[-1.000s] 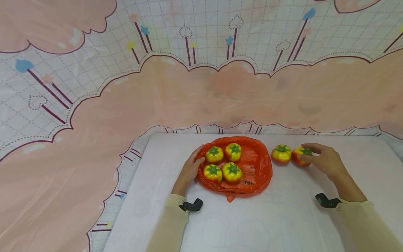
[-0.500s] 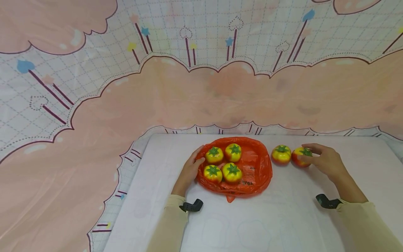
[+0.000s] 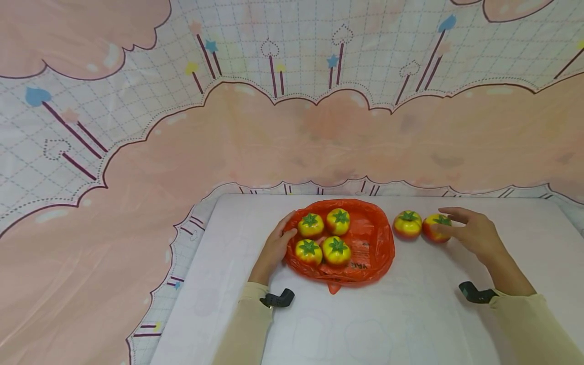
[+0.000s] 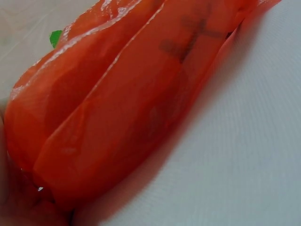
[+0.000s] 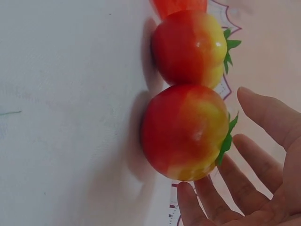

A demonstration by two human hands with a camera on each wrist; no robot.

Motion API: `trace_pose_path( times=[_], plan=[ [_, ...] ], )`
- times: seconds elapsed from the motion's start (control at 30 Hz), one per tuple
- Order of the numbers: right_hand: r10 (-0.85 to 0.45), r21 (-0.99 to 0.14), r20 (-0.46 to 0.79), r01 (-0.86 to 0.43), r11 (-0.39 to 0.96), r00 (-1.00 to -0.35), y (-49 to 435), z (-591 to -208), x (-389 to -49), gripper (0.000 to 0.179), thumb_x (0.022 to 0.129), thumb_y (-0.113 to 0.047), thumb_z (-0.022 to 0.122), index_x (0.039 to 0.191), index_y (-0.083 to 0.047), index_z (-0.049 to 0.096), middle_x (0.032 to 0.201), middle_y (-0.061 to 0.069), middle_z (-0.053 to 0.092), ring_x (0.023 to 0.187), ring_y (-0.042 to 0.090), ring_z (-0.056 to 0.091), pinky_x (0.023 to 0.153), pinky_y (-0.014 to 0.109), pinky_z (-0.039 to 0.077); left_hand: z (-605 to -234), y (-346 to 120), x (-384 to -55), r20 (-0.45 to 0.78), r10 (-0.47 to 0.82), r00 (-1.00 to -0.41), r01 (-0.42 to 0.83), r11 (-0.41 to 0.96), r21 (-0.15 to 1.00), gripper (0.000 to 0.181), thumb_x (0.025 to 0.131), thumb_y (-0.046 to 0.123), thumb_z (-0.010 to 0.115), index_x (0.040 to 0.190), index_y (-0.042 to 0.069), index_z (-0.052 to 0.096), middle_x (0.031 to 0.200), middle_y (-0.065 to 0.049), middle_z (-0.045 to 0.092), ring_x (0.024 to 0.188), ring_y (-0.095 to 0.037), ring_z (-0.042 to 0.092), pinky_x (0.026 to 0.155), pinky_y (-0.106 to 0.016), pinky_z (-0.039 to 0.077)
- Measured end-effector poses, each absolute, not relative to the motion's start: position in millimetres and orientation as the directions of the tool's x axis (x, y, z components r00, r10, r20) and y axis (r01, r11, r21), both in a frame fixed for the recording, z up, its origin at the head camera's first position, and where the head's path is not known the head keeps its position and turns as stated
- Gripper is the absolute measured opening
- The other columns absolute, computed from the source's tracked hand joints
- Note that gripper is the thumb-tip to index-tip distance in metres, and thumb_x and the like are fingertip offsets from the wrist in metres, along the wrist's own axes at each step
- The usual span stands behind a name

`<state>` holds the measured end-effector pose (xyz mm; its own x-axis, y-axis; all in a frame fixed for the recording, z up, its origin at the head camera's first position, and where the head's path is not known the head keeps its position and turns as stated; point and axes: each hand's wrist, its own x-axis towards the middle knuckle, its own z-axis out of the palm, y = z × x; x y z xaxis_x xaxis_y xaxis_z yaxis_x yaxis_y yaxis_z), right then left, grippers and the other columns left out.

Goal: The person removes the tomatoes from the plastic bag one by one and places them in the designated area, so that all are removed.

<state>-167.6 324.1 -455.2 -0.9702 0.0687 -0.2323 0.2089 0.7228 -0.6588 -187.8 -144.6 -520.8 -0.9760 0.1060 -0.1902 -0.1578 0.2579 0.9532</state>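
A red plastic bag (image 3: pixel 371 238) lies spread open on the table with several glossy red-and-yellow tomatoes (image 3: pixel 336 250) in its left part. My left hand (image 3: pixel 272 246) holds the bag's left side, thumb over the rim and fingers along the outside. In the left wrist view the bag (image 4: pixel 122 103) hides most of that hand. Right of the bag, two more tomatoes stand side by side on the table. My right hand (image 3: pixel 474 235) is at the outer tomato (image 5: pixel 186 132), its fingers spread loosely around the leafy top. The inner tomato (image 5: pixel 188 49) is nearest the bag.
The white table (image 3: pixel 328 329) runs back to a patterned cloth (image 3: pixel 292 137) hanging behind it. A black wrist device (image 3: pixel 279 297) is on the left wrist, and another device (image 3: pixel 475 292) on the right.
My right hand has shifted very slightly away to the right from the outer tomato. The left hand, the bag and the tomatoes stay in place.
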Motion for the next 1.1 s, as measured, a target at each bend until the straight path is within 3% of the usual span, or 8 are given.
trace_pose_path(
  times=[0.37,1.1],
  plan=[
    [0.072,-0.657,-0.213,0.198,0.728,-0.974,322,-446,-168,0.081,0.093,-0.057,0.066,0.154,-0.008,0.043,0.154,0.035,0.039,0.138,0.062,0.028,0.098,0.081,0.035,-520,-144,-187,-0.18,0.105,-0.978,-0.149,0.248,0.957,0.049,0.104,0.034,0.054,0.15,0.048,0.044,0.164,0.01,0.037,0.156,-0.026,0.026,0.125,-0.061,0.022],
    [0.074,-0.667,-0.167,0.168,0.726,-0.983,304,-431,-171,0.08,0.092,-0.06,0.066,0.151,-0.009,0.048,0.153,0.032,0.042,0.136,0.058,0.038,0.1,0.071,0.046,-521,-145,-187,-0.197,0.103,-0.975,-0.165,0.259,0.952,0.048,0.104,0.036,0.053,0.147,0.054,0.044,0.164,0.013,0.036,0.157,-0.025,0.026,0.125,-0.061,0.022]
  ],
)
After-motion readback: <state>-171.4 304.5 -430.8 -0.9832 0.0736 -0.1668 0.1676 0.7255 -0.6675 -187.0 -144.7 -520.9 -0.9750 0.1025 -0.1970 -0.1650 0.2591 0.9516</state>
